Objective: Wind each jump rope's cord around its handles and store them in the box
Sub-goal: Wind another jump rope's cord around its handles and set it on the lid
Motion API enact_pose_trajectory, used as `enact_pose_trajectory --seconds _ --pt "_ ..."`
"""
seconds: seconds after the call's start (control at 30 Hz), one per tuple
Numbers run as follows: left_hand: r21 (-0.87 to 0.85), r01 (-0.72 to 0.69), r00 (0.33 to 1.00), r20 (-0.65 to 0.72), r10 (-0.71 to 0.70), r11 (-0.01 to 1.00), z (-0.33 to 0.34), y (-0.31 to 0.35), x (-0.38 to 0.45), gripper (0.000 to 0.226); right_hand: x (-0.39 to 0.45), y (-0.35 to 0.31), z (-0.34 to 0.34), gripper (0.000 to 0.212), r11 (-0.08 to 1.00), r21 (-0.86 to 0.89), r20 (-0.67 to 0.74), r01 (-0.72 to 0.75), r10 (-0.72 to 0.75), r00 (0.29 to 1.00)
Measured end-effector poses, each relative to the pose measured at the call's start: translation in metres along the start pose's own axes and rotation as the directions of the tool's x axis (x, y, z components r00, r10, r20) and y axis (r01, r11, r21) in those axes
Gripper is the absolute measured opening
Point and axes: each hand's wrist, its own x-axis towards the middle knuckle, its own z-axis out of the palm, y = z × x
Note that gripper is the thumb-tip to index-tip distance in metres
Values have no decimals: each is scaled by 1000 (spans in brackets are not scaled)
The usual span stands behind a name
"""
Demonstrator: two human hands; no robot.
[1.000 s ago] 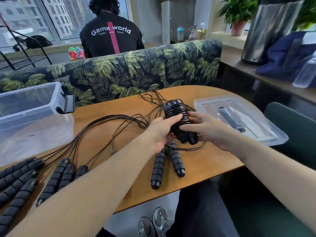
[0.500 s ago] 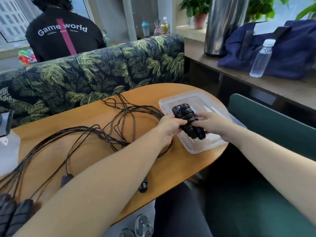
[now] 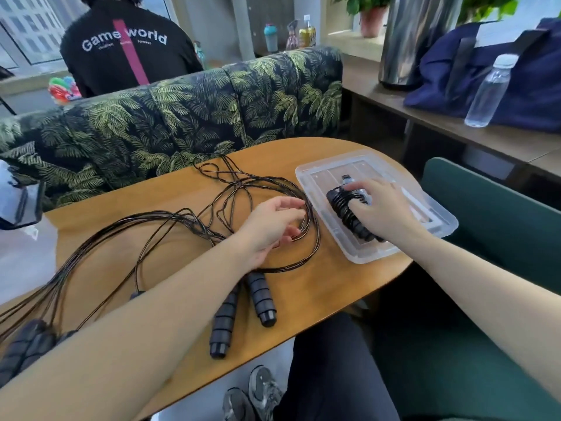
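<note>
The wound black jump rope bundle, two ribbed foam handles with thin glossy cord coiled tightly round them, lies in the shallow clear plastic tray at the right end of the table. The right hand rests on top of it, fingers curved down over the coils and holding it against the tray floor. A small dark clip-shaped piece lies in the tray just beyond the fingertips.

The left hand hovers over the loose black cords just left of the tray, fingers loosely curled and spread; a few strands run beneath the fingertips, and I cannot tell whether it pinches one. Near its wrist a pair of black ribbed foam handles lies side by side on the rounded orange-brown wooden table, their ends toward the near edge. More ribbed handles cluster at the lower left, their cords fanning across the wood. A translucent plastic storage box with a black latch stands at the left edge.

Behind the table runs a sofa upholstered in dark palm-leaf print. Beyond it sits a person in a black shirt lettered "Game world" in white, crossed by a pink stripe. On the right ledge stand a clear plastic bottle and a navy fabric bag.
</note>
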Motion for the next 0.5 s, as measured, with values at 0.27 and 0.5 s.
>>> enact_pose_trajectory --seconds 0.27,0.5 --pt "128 -33 977 -204 59 991 -87 -30 -57 19 -24 -65 55 18 966 153 198 206 -235 952" --pt "409 65 978 -207 23 910 -113 -73 -93 28 -46 -96 87 19 965 92 408 247 -263 874"
